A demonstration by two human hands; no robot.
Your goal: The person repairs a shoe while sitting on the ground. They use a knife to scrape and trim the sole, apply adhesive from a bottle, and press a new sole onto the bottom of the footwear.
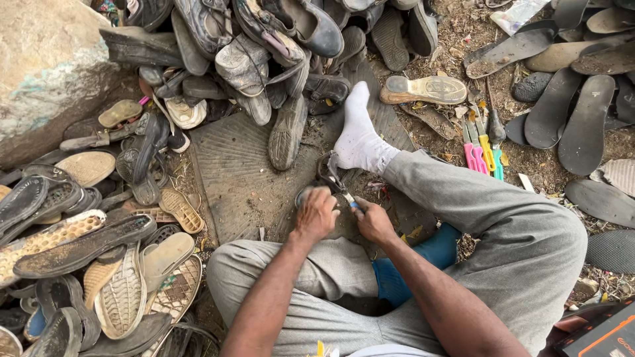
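I sit on the ground with my legs folded, one foot in a white sock [359,137] stretched forward. My left hand [316,213] presses down on a dark worn shoe piece [325,173] lying on a ribbed rubber mat [228,168]. My right hand [372,221] is closed around a small blade tool [350,200] whose tip touches the shoe piece right beside my left hand. Most of the shoe piece is hidden under my hands.
A heap of old shoes [258,46] rises ahead. Loose soles [79,248] pile up at left, dark insoles [569,116] lie at right. Pink, yellow and green handled tools [483,149] rest on the dirt. A large rock [46,66] stands at top left.
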